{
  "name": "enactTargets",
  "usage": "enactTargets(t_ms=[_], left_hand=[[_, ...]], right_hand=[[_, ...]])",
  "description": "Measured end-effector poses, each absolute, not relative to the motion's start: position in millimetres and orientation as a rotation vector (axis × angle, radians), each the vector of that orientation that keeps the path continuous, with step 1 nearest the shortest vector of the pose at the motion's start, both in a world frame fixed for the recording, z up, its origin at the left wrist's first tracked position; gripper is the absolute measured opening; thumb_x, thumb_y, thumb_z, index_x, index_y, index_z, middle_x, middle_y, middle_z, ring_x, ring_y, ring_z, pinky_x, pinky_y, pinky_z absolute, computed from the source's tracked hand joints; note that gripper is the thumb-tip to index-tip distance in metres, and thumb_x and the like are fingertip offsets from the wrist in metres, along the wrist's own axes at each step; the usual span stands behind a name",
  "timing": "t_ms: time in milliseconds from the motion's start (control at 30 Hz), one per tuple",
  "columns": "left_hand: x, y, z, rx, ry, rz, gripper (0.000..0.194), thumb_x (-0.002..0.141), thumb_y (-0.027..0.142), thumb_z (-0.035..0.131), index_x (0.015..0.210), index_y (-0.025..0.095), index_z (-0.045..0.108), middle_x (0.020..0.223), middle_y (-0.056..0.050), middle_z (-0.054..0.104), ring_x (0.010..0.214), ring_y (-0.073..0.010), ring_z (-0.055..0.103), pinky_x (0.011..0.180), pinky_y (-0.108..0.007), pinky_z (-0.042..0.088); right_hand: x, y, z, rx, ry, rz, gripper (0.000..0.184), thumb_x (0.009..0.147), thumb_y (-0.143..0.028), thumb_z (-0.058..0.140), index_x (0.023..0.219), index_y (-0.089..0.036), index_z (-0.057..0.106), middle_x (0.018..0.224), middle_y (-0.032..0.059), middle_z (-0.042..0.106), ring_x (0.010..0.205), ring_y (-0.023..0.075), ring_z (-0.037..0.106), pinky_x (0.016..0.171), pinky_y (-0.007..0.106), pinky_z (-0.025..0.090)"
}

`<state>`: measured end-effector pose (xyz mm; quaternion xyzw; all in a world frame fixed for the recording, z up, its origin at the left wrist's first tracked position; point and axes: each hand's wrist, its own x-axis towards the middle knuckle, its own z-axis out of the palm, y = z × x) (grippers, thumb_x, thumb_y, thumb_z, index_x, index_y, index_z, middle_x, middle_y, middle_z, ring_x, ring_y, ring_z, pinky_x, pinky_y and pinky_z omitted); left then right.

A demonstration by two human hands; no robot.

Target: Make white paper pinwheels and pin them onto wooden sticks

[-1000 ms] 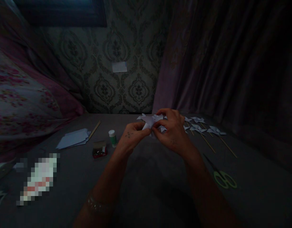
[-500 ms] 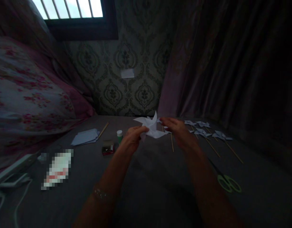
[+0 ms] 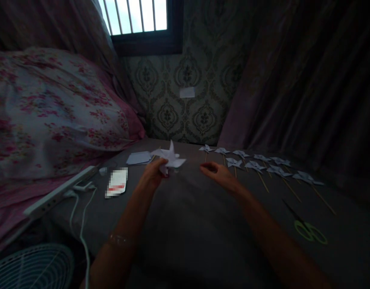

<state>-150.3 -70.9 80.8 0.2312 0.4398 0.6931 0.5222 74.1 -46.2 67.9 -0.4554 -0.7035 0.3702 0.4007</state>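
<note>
My left hand [image 3: 154, 173] is closed on a white paper pinwheel [image 3: 172, 159], pinched near its middle, with the pointed blades spread out above the bed-like grey surface [image 3: 185, 224]. To the right, apart from the pinwheel, is my right hand [image 3: 217, 173]. Its fingers curl inward with thumb and fingertips close together; anything small between them is too dark to make out. Beyond my left hand lies a stack of white paper [image 3: 139, 157], partly covered by the pinwheel. A bit of red shows just under the left fingers.
Several pinwheels on sticks [image 3: 255, 165] lie in rows at the right. Green-handled scissors [image 3: 309, 231] lie nearer me. On the left are a power strip [image 3: 62, 192] with white cables [image 3: 84, 224], a blurred white packet [image 3: 117, 182] and a fan [image 3: 34, 267].
My right hand has drawn away from the pinwheel. My left hand, still holding it, now hides the small box and most of the glue stick. The view has turned left.
</note>
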Motion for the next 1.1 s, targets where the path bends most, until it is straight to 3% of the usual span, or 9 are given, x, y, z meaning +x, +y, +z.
enactTargets(t_ms=[167,333,567,667,1100], left_hand=[[-204,-73,82,0.182,0.980,1.877,0.020,0.060,-0.003,0.053,0.067,0.016,0.055,0.054,0.003,0.058,0.041,-0.0069,0.051,0.039,-0.015,0.042],[-203,-57,68,0.101,0.817,1.862,0.021,0.063,-0.004,0.051,0.066,0.016,0.055,0.056,0.003,0.060,0.045,-0.0069,0.054,0.042,-0.015,0.043],[-208,-46,44,-0.015,0.804,1.940,0.021,0.070,-0.003,0.050,0.067,0.016,0.055,0.056,0.005,0.061,0.045,-0.0053,0.054,0.045,-0.014,0.043],[-211,-47,38,-0.028,0.775,1.966,0.020,0.071,-0.003,0.050,0.068,0.016,0.055,0.059,0.005,0.062,0.047,-0.0055,0.056,0.047,-0.014,0.043],[-215,-44,30,-0.109,0.696,1.943,0.019,0.063,-0.002,0.051,0.067,0.016,0.054,0.056,0.004,0.057,0.047,-0.0073,0.053,0.048,-0.015,0.044]], right_hand=[[110,-46,31,-1.340,-2.037,0.884,0.021,0.071,-0.032,0.067,0.085,-0.017,0.071,0.091,0.0102,0.072,0.083,0.0216,0.067,0.076,0.035,0.053],[73,-41,24,-1.202,-2.322,0.810,0.017,0.076,-0.024,0.057,0.082,-0.017,0.071,0.085,0.0082,0.073,0.077,0.0211,0.067,0.070,0.033,0.051],[-21,-21,45,-1.084,-2.552,0.479,0.023,0.084,-0.023,0.049,0.093,-0.021,0.070,0.093,0.0061,0.072,0.086,0.0208,0.066,0.074,0.030,0.047],[-49,-11,47,-1.131,-2.610,0.349,0.026,0.085,-0.020,0.048,0.097,-0.020,0.070,0.099,0.0091,0.071,0.095,0.0251,0.065,0.078,0.032,0.046],[-106,17,46,-1.109,-3.065,-0.063,0.035,0.090,-0.021,0.040,0.117,-0.018,0.062,0.117,0.0147,0.064,0.110,0.0259,0.059,0.087,0.033,0.044]])
